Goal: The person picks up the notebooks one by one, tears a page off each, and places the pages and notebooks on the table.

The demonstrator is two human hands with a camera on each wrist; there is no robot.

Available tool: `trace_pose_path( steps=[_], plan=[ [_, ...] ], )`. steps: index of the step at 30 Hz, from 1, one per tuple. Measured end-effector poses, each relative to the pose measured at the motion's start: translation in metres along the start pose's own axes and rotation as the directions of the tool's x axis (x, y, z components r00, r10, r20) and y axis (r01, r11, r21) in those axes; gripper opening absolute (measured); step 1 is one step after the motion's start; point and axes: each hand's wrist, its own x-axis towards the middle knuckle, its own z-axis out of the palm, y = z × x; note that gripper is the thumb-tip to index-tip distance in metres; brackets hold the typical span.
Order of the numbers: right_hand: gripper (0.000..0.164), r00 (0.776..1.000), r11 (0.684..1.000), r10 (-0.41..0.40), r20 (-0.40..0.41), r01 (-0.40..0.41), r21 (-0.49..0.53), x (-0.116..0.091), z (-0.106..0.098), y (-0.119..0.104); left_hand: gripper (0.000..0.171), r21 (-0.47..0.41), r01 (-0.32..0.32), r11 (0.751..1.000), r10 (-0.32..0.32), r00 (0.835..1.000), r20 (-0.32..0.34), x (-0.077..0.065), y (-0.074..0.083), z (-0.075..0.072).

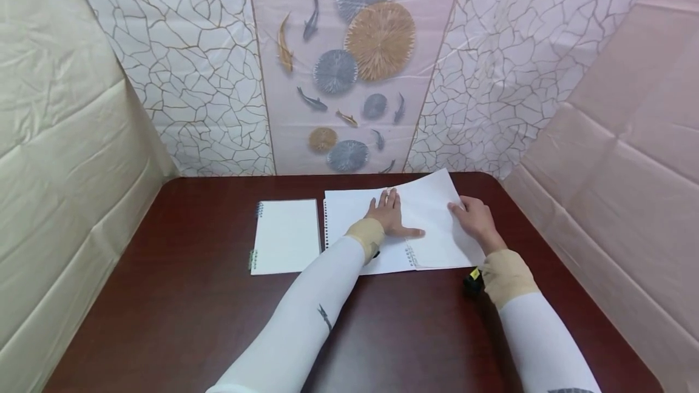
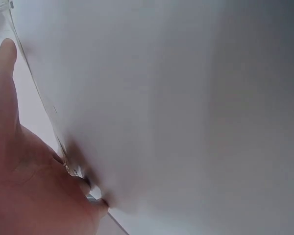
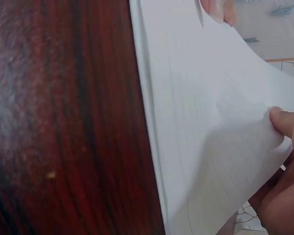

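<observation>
An open spiral notebook [image 1: 349,211] lies toward the back of the table, its wire rings [image 1: 411,256] visible at the front of the fold. My left hand [image 1: 389,218] presses on it beside the fold, fingers straight and thumb spread to the right. With thumb and fingers, my right hand [image 1: 475,218] pinches the outer edge of the right-hand page [image 1: 437,223], whose far corner is lifted. In the right wrist view, the thumb [image 3: 284,120] lies on top of the faintly lined sheet, which bends upward. Pale paper [image 2: 152,107] fills most of the left wrist view.
Left of the open notebook lies a second spiral notebook [image 1: 288,238], blank side up, rings along its left edge. A small black object with a yellow label [image 1: 472,284] is beside the right wrist. The dark red-brown table [image 1: 180,320] meets patterned cloth [image 1: 213,77] behind.
</observation>
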Motion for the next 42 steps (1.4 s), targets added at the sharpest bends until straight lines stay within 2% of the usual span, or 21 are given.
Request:
trace_pose_path(
  steps=[1,5,13,20,24,31,36,42],
  plan=[
    [0.048,1.000,1.000,-0.005,-0.004,0.005,-0.001,0.000,0.001,0.001,0.132,-0.012,-0.007,1.000,0.007,1.000,0.005,-0.004,0.000,-0.002],
    [0.041,0.999,0.999,-0.046,-0.027,0.047,0.002,-0.001,0.003,0.006,0.136,-0.019,-0.003,1.000,0.003,1.000,0.014,0.003,-0.002,0.002],
    [0.051,0.999,0.999,-0.035,-0.006,0.035,0.030,-0.007,0.004,0.006,0.136,-0.045,-0.018,0.999,0.018,1.000,0.009,-0.011,-0.002,-0.006],
    [0.036,0.999,0.998,-0.048,-0.024,0.049,0.031,-0.011,0.006,0.006,0.135,-0.017,-0.021,1.000,0.021,1.000,0.005,-0.016,0.001,-0.013],
    [0.037,0.999,0.998,-0.049,-0.017,0.049,0.047,-0.012,0.009,0.010,0.137,-0.017,-0.010,1.000,0.010,1.000,0.013,-0.006,-0.001,-0.005],
    [0.043,0.998,0.996,-0.058,0.013,0.057,0.066,-0.017,0.008,0.014,0.142,-0.084,-0.015,0.996,0.018,0.999,0.029,0.007,-0.004,0.010],
    [0.044,0.998,0.992,-0.050,0.034,0.046,0.115,-0.023,0.004,0.021,0.143,-0.099,-0.022,0.995,0.025,0.999,0.025,0.005,-0.003,0.009],
    [0.051,0.999,0.982,0.009,0.050,-0.018,0.187,-0.027,0.001,0.027,0.143,-0.092,-0.025,0.995,0.029,0.999,0.038,0.008,-0.005,0.009]
  ],
)
